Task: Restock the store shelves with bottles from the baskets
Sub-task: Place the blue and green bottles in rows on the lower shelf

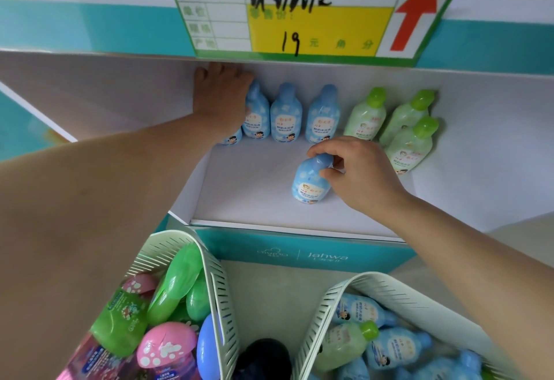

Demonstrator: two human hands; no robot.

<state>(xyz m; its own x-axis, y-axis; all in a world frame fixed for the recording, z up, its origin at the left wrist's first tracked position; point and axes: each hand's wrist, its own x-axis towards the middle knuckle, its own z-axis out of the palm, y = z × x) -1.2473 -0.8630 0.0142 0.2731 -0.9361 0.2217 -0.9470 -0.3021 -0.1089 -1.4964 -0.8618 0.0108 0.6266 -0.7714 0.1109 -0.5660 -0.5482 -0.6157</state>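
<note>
The white shelf (pixel 254 199) is the landmark here. At its back stands a row of blue bottles (pixel 286 114), three with caps in full view and a fourth at the left end mostly covered by the left hand (pixel 221 94). To the right of that row, also toward the back of the shelf, stand three green bottles (pixel 367 114) with lime caps, one of them set a little forward of the other two.

The left hand reaches deep to the back of the shelf, just under the shelf above. Its fingers (pixel 239 79) curl around the neck and shoulder of the left-end blue bottles; from this angle I cannot tell how firmly they grip, or which of the two bottles there they hold.

The right hand (pixel 359 175) is over the middle of the shelf, forward of the back row. Its fingers (pixel 317 150) are closed around the cap of a single blue bottle (pixel 310 183), thumb on the near side, and the bottle stands upright with its base on or just at the shelf floor, apart from the others.

On the edge of the shelf above hangs a green price tag (pixel 299 13) with a red arrow and a handwritten 19.

Below the front lip of the shelf sit two white slatted baskets. The left basket (pixel 218 289) holds green, pink and blue containers lying jumbled. The right basket (pixel 338 298) holds more blue bottles and a green one, lying on their sides.
</note>
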